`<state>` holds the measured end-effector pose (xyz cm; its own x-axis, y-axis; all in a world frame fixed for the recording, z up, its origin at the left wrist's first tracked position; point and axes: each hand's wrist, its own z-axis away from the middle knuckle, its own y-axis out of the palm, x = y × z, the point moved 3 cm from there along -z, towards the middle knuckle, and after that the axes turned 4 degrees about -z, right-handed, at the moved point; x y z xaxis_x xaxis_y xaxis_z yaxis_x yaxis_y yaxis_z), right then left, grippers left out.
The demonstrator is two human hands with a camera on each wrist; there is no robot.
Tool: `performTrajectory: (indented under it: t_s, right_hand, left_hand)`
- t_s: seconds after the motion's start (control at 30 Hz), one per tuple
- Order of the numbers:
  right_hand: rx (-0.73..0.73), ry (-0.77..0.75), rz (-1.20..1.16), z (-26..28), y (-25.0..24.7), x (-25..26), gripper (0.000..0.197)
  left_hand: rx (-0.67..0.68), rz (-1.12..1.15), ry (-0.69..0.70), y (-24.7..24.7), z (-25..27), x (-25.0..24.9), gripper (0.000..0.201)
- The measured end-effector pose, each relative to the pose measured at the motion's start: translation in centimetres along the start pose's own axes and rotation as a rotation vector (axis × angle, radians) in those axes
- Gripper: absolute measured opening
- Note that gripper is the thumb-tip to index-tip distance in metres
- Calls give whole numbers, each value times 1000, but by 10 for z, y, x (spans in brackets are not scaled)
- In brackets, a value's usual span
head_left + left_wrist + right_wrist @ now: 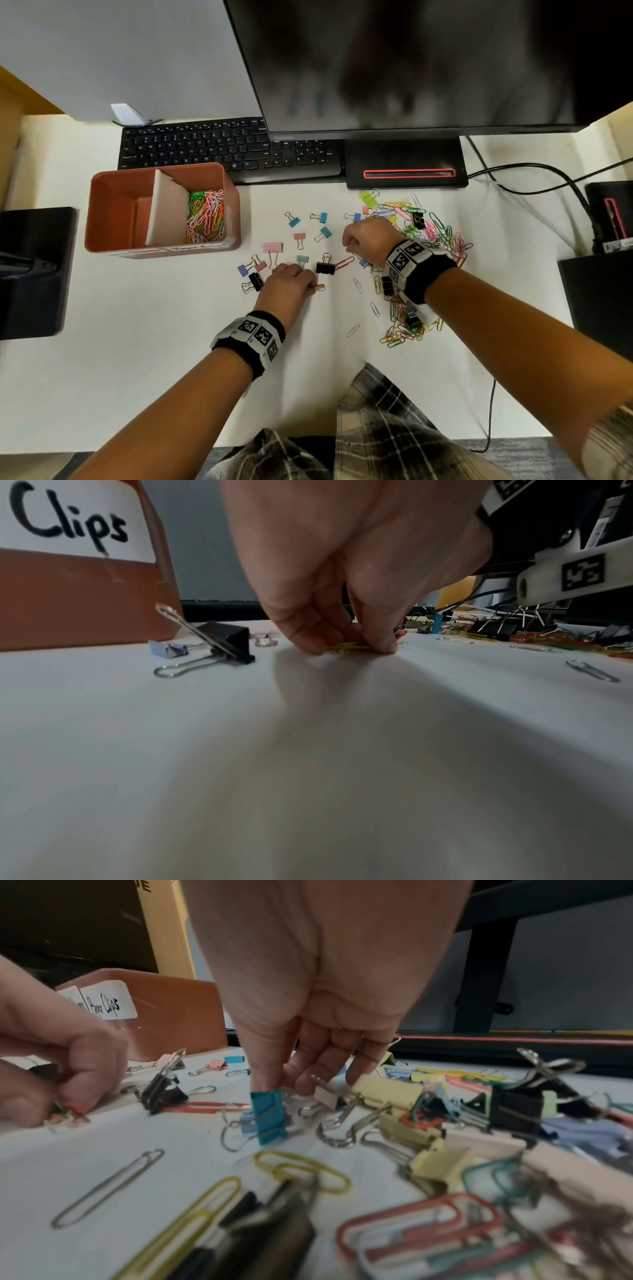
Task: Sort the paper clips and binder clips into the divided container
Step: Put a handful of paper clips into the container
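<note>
The terracotta divided container (102, 219) stands at the left, and its right compartment holds coloured paper clips (205, 216). My left hand (313, 282) pinches a few paper clips (349, 645) against the table. My right hand (274, 1085) pinches the top of a teal binder clip (268, 1115), which stands on its edge. Loose binder clips (299, 236) lie between the container and my hands. A mixed pile of paper clips and binder clips (428, 226) lies behind my right wrist. The container's left compartment looks empty.
A black keyboard (222, 147) and the monitor base (407, 164) sit right behind the clips, under the monitor (428, 61). Cables (531, 178) run to the right. Black objects stand at the left edge (34, 270) and the right edge (603, 291). More paper clips (404, 322) lie under my right forearm.
</note>
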<state>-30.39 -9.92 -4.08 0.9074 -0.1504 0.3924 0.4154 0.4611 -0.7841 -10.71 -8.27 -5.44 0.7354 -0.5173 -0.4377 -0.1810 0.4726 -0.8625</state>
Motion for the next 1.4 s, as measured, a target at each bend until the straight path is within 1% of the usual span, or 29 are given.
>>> performTrajectory:
  t_s: [0.07, 0.17, 0.2, 0.33, 0.37, 0.47, 0.5, 0.57, 0.67, 0.8, 0.9, 0.97, 1.0, 1.07, 1.13, 1.2, 1.3, 1.4]
  right_hand:
    - [-20, -4, 11, 5, -1, -1, 20]
    - [-85, -31, 19, 17, 0, 3, 20]
    - [-91, -49, 34, 21, 4, 6, 20]
    - [-43, -100, 29, 26, 18, 16, 16]
    - [-30, -104, 27, 26, 19, 17, 18]
    - [-6, -92, 0, 24, 19, 15, 36]
    - [-6, -91, -12, 24, 18, 14, 39]
    - [-4, -88, -31, 22, 18, 11, 35]
    - [32, -49, -25, 19, 17, 10, 25]
    - [84, -28, 113, 16, 14, 18, 14]
    - [66, -76, 225, 18, 15, 24, 17]
    - [36, -96, 240, 22, 14, 24, 18]
    - [10, -92, 209, 25, 12, 22, 19]
    - [-32, -72, 73, 34, 8, 18, 19]
    - [-21, -49, -98, 48, 9, 14, 20]
    - [12, -5, -219, 64, 17, 11, 27]
    - [21, 74, -291, 76, 35, 6, 36]
    - [-50, 142, -299, 76, 50, 3, 34]
  left_hand:
    - [28, 30, -4, -2, -1, -3, 2]
    - [57, 125, -42, -4, -4, -3, 13]
    - [58, 152, -51, -3, -4, -2, 13]
    - [21, 190, -61, 1, -5, 1, 2]
    - [21, 188, -58, 1, -5, 2, 2]
    - [16, 204, -44, 1, -5, 4, 2]
    - [21, 200, -38, 1, -5, 5, 2]
    - [30, 183, -35, 2, -7, 5, 2]
    - [42, 151, -55, 1, -9, 5, 2]
    - [85, 68, -68, 3, -11, 1, 10]
    - [123, -29, -69, 3, -13, -2, 17]
    - [136, -49, -57, 3, -13, -3, 18]
    - [138, -42, -45, 3, -13, -3, 17]
    - [138, -16, -24, 2, -14, -3, 15]
    - [167, -11, -24, 1, -17, -1, 14]
    - [192, -18, -27, 0, -21, 0, 13]
    - [188, -16, -41, -3, -23, -1, 14]
    - [161, -9, -48, -1, -21, -2, 15]
